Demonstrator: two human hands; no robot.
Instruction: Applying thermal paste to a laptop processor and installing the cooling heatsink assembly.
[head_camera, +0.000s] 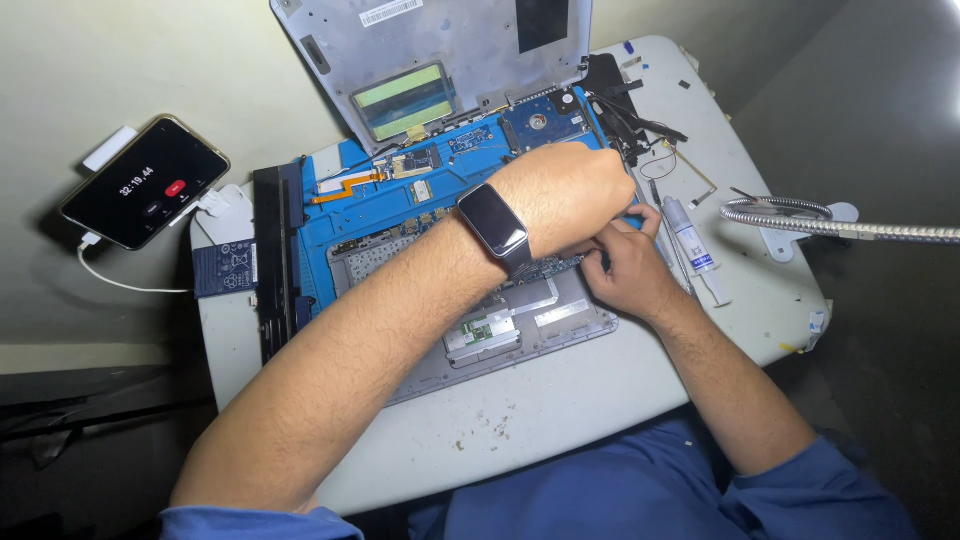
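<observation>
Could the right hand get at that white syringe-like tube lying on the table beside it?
Probably yes. The white tube lies in the open on the table just beside the right hand, with nothing on top of it. The lamp's metal gooseneck runs farther off and does not cross the way.

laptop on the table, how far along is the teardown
Done: the laptop lies open with its bottom cover off and the board bare. In hand: left hand and right hand meet at the board's right edge. Left: the syringe lies unused beside them.
</observation>
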